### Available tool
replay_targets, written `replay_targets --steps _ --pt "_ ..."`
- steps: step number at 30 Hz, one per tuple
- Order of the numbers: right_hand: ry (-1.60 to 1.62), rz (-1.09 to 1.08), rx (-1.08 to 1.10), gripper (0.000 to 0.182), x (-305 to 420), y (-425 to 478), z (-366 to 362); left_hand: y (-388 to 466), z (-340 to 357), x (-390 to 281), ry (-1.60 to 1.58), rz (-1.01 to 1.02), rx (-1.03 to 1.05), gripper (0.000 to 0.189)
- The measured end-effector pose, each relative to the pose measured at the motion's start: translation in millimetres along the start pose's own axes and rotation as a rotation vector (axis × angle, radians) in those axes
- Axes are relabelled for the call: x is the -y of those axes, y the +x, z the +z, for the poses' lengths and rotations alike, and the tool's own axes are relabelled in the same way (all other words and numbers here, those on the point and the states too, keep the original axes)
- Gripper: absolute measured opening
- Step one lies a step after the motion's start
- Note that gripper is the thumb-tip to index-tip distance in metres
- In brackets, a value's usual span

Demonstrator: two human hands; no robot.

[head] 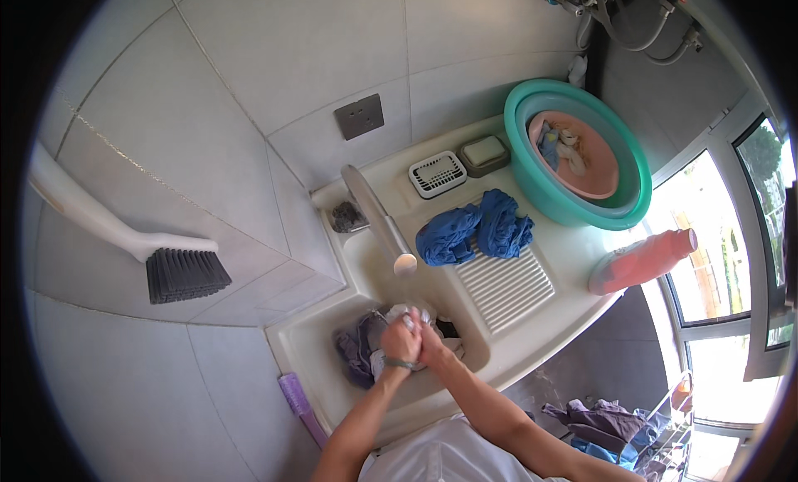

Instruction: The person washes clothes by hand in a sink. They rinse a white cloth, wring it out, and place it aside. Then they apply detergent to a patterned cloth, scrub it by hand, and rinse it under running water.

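Note:
Over the basin of a laundry sink (283, 345), my left hand (401, 341) and my right hand (429, 338) are pressed together around a white cloth (408, 321), only bits of which show between the fingers. Water seems to fall on them from the faucet (380, 223) above. Dark purple and white wet clothes (356, 351) are heaped in the basin beneath and beside my hands. Two bunched blue garments (449, 235) lie at the top of the ribbed washboard (508, 288), right of the faucet.
Nested basins, the outer one green (639, 170), stand at the back right with small clothes inside. Near them are a soap dish (483, 154) and a white rack (437, 174). A pink bottle (642, 262) stands at the counter's right edge. Brushes (187, 273) are at left, clothes (598, 423) lower right.

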State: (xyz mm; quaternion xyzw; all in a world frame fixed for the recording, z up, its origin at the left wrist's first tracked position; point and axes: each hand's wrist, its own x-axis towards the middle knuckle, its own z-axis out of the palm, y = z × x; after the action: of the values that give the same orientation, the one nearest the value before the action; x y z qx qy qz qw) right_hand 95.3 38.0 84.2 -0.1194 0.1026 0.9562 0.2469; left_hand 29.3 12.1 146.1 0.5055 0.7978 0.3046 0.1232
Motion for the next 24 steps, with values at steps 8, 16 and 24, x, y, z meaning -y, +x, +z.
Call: replay_targets --steps 8,16,24 --pt "-0.293 -0.092 -0.480 0.037 -19.5 -4.6 37.6 27.0 5.3 17.5 0.130 -0.274 -0.080 0.056" --pt "-0.259 -0.052 -0.427 0.035 -8.9 -9.1 46.7 34.1 -1.2 20.8 0.064 -0.544 0.129 0.032" --pt "-0.175 0.096 -0.456 0.056 21.8 -19.3 59.4 6.0 -28.4 19.1 -0.124 0.205 0.128 0.054"
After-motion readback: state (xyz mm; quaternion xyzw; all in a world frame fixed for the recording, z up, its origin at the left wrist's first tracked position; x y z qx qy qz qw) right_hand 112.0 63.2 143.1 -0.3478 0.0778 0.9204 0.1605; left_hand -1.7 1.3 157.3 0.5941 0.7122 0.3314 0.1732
